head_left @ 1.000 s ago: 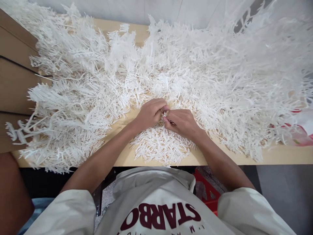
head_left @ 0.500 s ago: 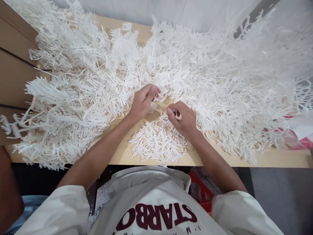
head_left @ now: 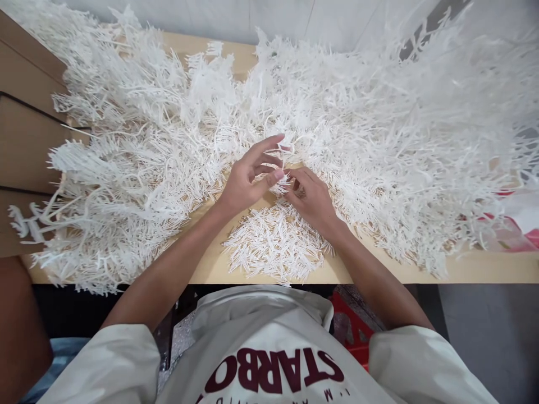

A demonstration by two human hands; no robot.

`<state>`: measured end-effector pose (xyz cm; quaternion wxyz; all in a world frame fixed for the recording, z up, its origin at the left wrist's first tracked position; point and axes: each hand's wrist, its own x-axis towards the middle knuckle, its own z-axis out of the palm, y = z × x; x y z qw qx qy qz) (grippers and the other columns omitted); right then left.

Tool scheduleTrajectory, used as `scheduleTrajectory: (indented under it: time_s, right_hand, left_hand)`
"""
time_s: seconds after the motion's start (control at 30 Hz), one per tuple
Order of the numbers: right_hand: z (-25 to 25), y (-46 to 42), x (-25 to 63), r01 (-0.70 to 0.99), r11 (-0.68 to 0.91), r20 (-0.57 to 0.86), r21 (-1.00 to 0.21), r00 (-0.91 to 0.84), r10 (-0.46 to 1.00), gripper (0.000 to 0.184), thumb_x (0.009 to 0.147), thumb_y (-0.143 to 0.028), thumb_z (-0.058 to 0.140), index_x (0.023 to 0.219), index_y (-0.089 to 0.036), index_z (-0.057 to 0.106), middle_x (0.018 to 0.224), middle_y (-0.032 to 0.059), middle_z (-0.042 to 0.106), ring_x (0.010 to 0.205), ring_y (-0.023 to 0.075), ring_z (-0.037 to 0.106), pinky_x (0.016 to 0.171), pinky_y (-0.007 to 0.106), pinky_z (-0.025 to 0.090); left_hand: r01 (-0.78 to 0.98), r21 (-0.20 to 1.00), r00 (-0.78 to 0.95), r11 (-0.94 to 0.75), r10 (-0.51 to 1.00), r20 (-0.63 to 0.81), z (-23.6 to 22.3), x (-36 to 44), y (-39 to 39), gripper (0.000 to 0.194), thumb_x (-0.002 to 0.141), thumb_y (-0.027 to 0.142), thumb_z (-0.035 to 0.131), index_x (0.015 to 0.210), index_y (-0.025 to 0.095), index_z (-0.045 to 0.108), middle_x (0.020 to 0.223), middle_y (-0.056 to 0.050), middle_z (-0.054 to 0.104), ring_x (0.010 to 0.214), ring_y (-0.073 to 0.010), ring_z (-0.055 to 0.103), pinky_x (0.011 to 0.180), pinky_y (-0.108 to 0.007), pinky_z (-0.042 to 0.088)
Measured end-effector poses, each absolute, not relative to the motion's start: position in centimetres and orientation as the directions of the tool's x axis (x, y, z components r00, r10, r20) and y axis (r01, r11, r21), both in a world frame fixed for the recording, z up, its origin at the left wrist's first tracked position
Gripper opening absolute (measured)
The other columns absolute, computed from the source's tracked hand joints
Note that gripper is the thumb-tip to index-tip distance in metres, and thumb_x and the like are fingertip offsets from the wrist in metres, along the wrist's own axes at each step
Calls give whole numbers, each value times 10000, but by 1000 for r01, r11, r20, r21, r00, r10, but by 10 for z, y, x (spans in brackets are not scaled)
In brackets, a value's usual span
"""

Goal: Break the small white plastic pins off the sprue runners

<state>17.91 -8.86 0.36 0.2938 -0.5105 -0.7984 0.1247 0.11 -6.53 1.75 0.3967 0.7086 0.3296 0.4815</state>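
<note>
A huge heap of white branched plastic pieces (head_left: pixel 379 134) covers a light wooden table (head_left: pixel 475 269). My left hand (head_left: pixel 248 179) and my right hand (head_left: pixel 309 199) meet at the heap's near edge. The left thumb and a fingertip pinch a small white plastic piece (head_left: pixel 281 180), while its other fingers stretch out over the heap. My right hand's fingers curl and pinch the same piece from the other side. Just below both hands lies a smaller flat pile of short white sticks (head_left: pixel 275 241).
Brown cardboard sheets (head_left: pixel 21 151) lie at the left under the heap. A red crate (head_left: pixel 356 336) stands under the table near my right arm. A clear bag with red print (head_left: pixel 516 230) lies at the right edge. Another person's limb (head_left: pixel 21 342) shows at bottom left.
Half a second ago my hands were apart, the left reaching into the heap. Now they have come together again on a small piece, and the left fingers have spread out.
</note>
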Motion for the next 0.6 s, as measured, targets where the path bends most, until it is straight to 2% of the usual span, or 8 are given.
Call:
scheduleTrajectory:
  time_s: [0.1, 0.17, 0.23, 0.33, 0.43, 0.53, 0.6]
  right_hand:
    - [3, -88, 181, 757, 415, 381, -504, -236, 894, 133, 895, -316, 510, 953, -218, 580, 861, 22, 636, 754, 141, 572, 668, 285, 437]
    - [4, -88, 181, 768, 385, 404, -512, -180, 897, 141, 907, -337, 492, 897, -219, 569, 789, 10, 617, 699, 131, 550, 627, 274, 410]
    - [4, -88, 181, 771, 370, 406, -519, -159, 900, 158, 920, -346, 465, 885, -223, 556, 748, 5, 597, 670, 129, 532, 599, 270, 387]
    - [3, -87, 182, 776, 386, 374, -498, -209, 904, 147, 925, -298, 437, 853, -223, 541, 714, 6, 576, 656, 136, 516, 588, 277, 372]
    - [2, -87, 182, 778, 391, 376, -492, -215, 901, 138, 894, -229, 456, 795, -211, 551, 709, 14, 579, 654, 137, 515, 596, 281, 384]
    - [6, -88, 181, 716, 341, 370, -610, -124, 921, 152, 887, -221, 459, 848, -208, 606, 766, 10, 631, 656, 121, 542, 626, 275, 422]
    - [10, -90, 180, 610, 312, 323, -728, -96, 941, 183, 897, -290, 466, 896, -204, 628, 787, 6, 653, 663, 116, 571, 636, 270, 449]
  left_hand:
    - [110, 864, 346, -492, 834, 430, 14, 5, -66, 700, 792, 535, 603, 1385, 346, 283, 1288, -74, 550, 1029, -161, 614, 806, -290, 541]
    - [139, 858, 334, -494, 840, 428, 9, 6, -64, 756, 758, 525, 650, 1386, 336, 276, 1301, -82, 536, 1037, -156, 606, 816, -276, 529]
    - [175, 856, 318, -486, 851, 418, 4, 6, -62, 637, 777, 499, 641, 1324, 292, 388, 1239, -78, 572, 994, -135, 605, 803, -256, 522]
    - [196, 845, 319, -498, 847, 425, 1, 4, -59, 318, 837, 436, 590, 1062, 212, 595, 1025, -49, 645, 887, -108, 602, 740, -234, 514]
    - [201, 800, 294, -565, 814, 501, 3, 3, -59, 187, 865, 359, 567, 939, 206, 644, 947, -35, 639, 874, -108, 598, 711, -238, 508]
    - [281, 723, 230, -631, 776, 587, 4, 3, -62, 158, 894, 262, 514, 931, 225, 663, 973, -37, 620, 889, -113, 599, 743, -266, 516]
    - [327, 681, 223, -655, 754, 618, 5, 3, -63, 173, 896, 217, 497, 927, 231, 667, 1000, -37, 613, 888, -113, 605, 776, -289, 522]
